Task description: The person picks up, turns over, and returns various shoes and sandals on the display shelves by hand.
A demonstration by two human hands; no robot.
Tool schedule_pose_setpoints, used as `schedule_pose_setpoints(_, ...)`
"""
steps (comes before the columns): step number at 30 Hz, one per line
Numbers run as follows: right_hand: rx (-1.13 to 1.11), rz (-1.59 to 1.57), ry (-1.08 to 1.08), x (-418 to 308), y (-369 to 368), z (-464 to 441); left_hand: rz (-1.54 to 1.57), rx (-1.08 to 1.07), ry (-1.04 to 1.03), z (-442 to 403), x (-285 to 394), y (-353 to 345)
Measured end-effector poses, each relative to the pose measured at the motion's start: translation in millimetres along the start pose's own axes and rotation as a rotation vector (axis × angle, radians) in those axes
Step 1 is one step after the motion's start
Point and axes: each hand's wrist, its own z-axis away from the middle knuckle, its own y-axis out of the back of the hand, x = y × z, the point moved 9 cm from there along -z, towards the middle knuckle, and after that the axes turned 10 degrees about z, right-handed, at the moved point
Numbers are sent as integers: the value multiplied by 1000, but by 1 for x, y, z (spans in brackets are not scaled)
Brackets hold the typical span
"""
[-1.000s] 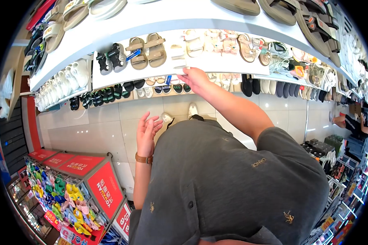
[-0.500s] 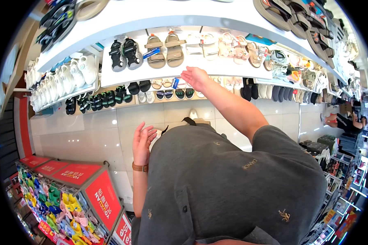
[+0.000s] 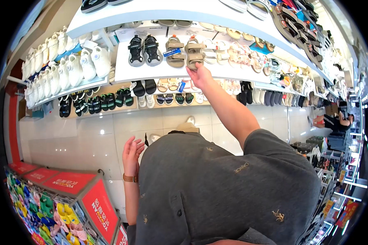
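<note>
My right hand [image 3: 200, 76] reaches to the front of the white shelf. Its fingers and thumb close on the near end of a tan strapped sandal [image 3: 195, 51], which still lies on the shelf. The matching sandal [image 3: 175, 57] sits just left of it, with a blue tag [image 3: 171, 52] across its straps. Further left stands a pair of black and grey sandals [image 3: 152, 51]. White sandals [image 3: 221, 53] are to the right. Away from the shelves, my left hand [image 3: 132, 154] hangs open over the floor, holding nothing, with a brown band at the wrist.
Another shelf [image 3: 159, 16] juts out above. White shoes [image 3: 73, 67] line the left rack, and dark sandals [image 3: 107, 101] fill a lower level. A red-panelled stand [image 3: 99, 212] with colourful clogs is at the lower left. Another person [image 3: 337, 122] is far right.
My right hand has moved forward from the shelf edge and taken hold of the tan sandal's near end. My left hand has shifted slightly left and down in view, staying open.
</note>
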Motion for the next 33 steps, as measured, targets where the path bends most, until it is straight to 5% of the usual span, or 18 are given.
schedule_pose_setpoints(7,-96,566,305,14,31,137,-206,-159,-64,-39,21,-27)
schedule_pose_setpoints(12,-353,786,300,30,2,186,-312,-261,-193,-73,51,-99)
schedule_pose_setpoints(18,-630,1127,410,37,-30,191,5,-197,-156,-103,44,-133)
schedule_pose_setpoints(25,-642,865,278,32,-36,166,-46,-28,-23,-109,33,-127)
schedule_pose_setpoints(29,-652,932,285,17,-34,157,-261,-65,-461,-97,68,-145)
schedule_pose_setpoints(33,-504,973,378,-3,-23,153,-1129,-257,-952,-52,114,-231)
